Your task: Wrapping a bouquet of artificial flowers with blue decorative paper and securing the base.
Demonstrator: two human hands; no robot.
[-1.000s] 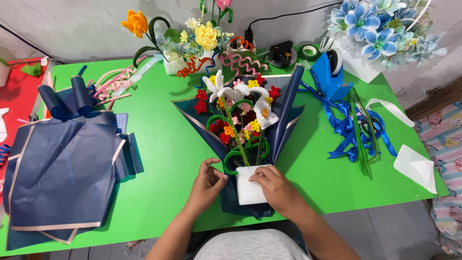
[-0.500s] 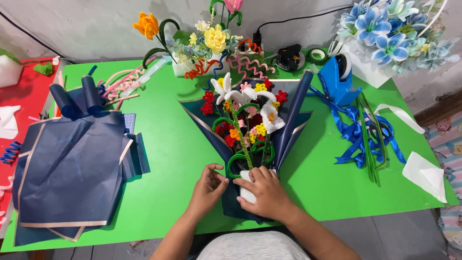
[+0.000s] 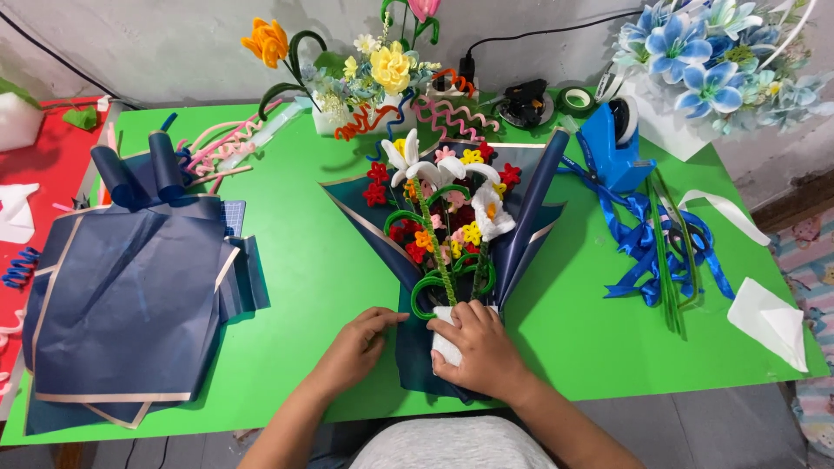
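The right hand (image 3: 480, 352) presses flat on the white wrap (image 3: 445, 343) around the pipe-cleaner bouquet's (image 3: 447, 226) stems. The left hand (image 3: 356, 347), just beside it, pinches the navy wrapping paper (image 3: 417, 356). Light and crushable, it is probably best gripped at the bundled stems.

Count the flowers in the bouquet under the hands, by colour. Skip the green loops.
White lilies: 3
Red flowers: about 5
Yellow flowers: about 4
Orange flowers: 1
Pink flowers: about 3
Total: about 16; the small ones overlap inside the dark blue wrap, so only the lily count is firm.
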